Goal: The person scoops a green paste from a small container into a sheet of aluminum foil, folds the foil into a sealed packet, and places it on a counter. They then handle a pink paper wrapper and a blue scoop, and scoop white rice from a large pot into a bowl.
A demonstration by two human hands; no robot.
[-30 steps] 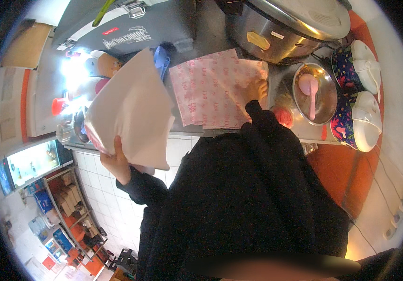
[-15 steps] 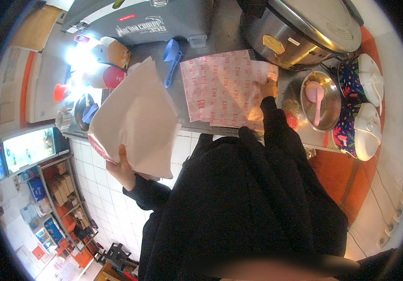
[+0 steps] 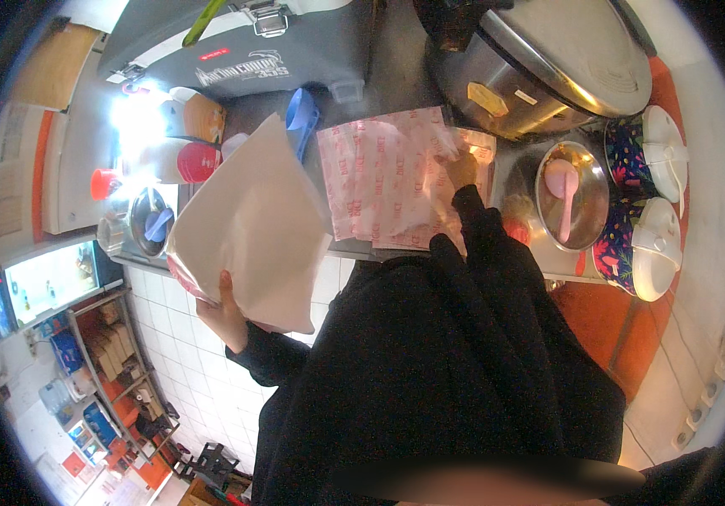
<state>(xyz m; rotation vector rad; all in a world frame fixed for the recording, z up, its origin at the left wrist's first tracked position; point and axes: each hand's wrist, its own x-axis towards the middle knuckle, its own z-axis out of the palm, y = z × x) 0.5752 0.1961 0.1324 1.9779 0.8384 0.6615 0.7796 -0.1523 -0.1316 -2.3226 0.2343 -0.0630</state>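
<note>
My left hand holds a stack of food wrapping paper, plain pale side up, its thumb on top and fingers underneath. The stack is tilted over the counter's front edge, and a little red print shows at its left border. On the counter, to the right, lie overlapping pink-white printed wrapping sheets. Over their right part, my right hand has its fingers drawn together at the edge of a sheet, which looks bent and slightly lifted there. The fingertips are somewhat blurred.
A blue scoop lies behind the stack. At the back stand a grey cooler box and a large steel rice cooker. To the right are a steel bowl with a pink ladle and two flowered containers.
My right hand has moved left a little across the printed sheets, and a sheet's edge bends by its fingers. My left hand still holds the stack. The view has shifted slightly.
</note>
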